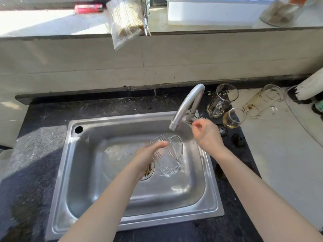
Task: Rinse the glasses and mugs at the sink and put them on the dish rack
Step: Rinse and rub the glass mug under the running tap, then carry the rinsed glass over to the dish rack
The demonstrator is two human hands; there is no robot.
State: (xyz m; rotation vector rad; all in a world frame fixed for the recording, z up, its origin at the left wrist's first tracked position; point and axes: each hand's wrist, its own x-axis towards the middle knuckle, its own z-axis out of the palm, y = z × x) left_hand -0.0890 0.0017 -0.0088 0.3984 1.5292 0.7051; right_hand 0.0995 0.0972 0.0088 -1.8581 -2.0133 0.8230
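Observation:
My left hand (pixel 148 154) grips a clear ribbed glass mug (pixel 168 158) over the steel sink (pixel 83 198), tilted with its mouth up and away, under the faucet spout (pixel 185 105). No water stream is visible. My right hand (pixel 204 132) is at the faucet's base, fingers curled by the handle (pixel 196 115); whether they hold it I cannot tell. Three dirty glass mugs stand on the counter right of the faucet: one tall (pixel 222 100), one small with brown residue (pixel 233 118), one stained (pixel 264 102). No dish rack is in view.
A dark stone counter (pixel 43 154) surrounds the sink. A pale board (pixel 288 154) covers the right side. On the sill above lie a red lighter (pixel 88 8), a bag of sticks (pixel 125 20), a white box (pixel 213 13) and a jar (pixel 283 11).

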